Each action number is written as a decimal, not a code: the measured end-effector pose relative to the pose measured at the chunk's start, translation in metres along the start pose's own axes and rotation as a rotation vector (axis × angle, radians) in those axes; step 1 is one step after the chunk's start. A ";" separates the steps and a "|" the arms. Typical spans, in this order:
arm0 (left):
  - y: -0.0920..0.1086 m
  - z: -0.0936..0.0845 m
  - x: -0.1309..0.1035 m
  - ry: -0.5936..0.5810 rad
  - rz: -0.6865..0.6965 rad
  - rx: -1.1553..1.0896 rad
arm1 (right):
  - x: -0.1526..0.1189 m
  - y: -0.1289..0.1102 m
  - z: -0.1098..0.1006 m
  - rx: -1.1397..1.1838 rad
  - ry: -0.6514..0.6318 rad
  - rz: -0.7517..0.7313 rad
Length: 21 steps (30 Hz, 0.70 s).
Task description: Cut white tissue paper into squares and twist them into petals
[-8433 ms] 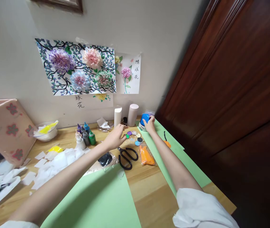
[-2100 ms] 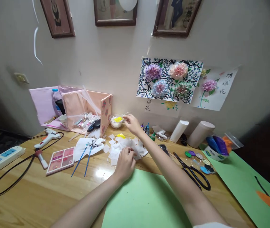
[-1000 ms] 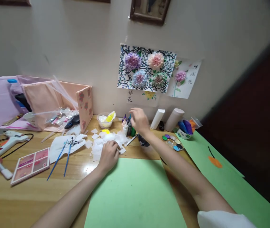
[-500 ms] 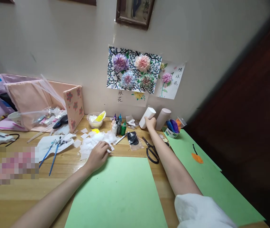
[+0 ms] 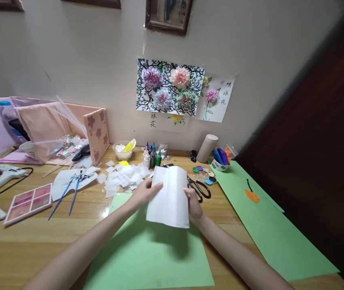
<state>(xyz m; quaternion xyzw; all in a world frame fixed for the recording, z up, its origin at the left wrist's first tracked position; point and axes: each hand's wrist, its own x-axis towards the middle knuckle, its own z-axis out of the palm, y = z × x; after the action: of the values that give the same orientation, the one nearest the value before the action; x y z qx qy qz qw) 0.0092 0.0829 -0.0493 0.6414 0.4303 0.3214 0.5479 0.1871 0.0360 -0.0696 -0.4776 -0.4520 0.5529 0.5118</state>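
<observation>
A white paper roll (image 5: 172, 197) is held up over the green sheet (image 5: 148, 257), its shadow falling on the sheet. It looks partly unrolled, with a flat flap at the left and a rounded part at the right. My left hand (image 5: 145, 193) is closed on the left edge, thumb on the near face. My right hand (image 5: 194, 205) grips the right edge, its thumb also in front. Black-handled scissors (image 5: 200, 190) lie just beyond my right hand, partly covered by the paper. Cut white paper pieces (image 5: 126, 177) are heaped past my left hand.
Behind stand small paint bottles (image 5: 152, 157), a bowl (image 5: 124, 151) and a pale pink roll (image 5: 207, 148). Brushes (image 5: 74, 195), a palette (image 5: 28, 203) and a glue gun (image 5: 3, 179) lie left. Another green sheet (image 5: 280, 233) with an orange piece (image 5: 252, 196) extends right.
My right hand has brought the white roll from the back by the wall to above the green sheet. My left hand has left the paper pieces and taken the roll's left edge.
</observation>
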 end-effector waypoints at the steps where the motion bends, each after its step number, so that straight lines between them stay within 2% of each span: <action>1: 0.006 0.002 0.001 -0.030 -0.021 -0.072 | -0.002 -0.001 0.003 0.072 -0.031 0.053; 3: 0.018 0.004 0.001 0.011 0.025 -0.189 | -0.002 -0.003 0.004 0.255 -0.114 0.142; 5: 0.030 0.003 0.000 0.111 0.105 -0.290 | 0.001 0.000 0.001 0.469 -0.192 0.184; 7: 0.041 -0.004 -0.002 0.177 0.164 -0.416 | 0.006 0.006 -0.006 0.609 -0.213 0.205; 11: 0.057 -0.037 0.002 0.130 0.209 -0.649 | 0.011 0.018 -0.020 0.667 -0.191 0.263; 14: 0.061 -0.065 0.012 0.101 0.212 -0.692 | 0.011 0.021 -0.025 0.654 -0.176 0.295; 17: 0.059 -0.080 0.016 0.211 0.318 -0.435 | 0.012 0.016 -0.026 0.606 -0.150 0.305; 19: 0.058 -0.083 0.013 0.301 0.394 -0.063 | 0.014 0.011 -0.027 0.564 -0.140 0.290; 21: 0.056 -0.082 0.008 0.315 0.418 0.387 | 0.015 0.004 -0.028 0.498 -0.145 0.260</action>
<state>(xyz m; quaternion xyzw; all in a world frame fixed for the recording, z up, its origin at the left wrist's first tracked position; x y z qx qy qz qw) -0.0486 0.1230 0.0213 0.7503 0.4220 0.4346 0.2648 0.2140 0.0513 -0.0787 -0.3502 -0.2727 0.7407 0.5043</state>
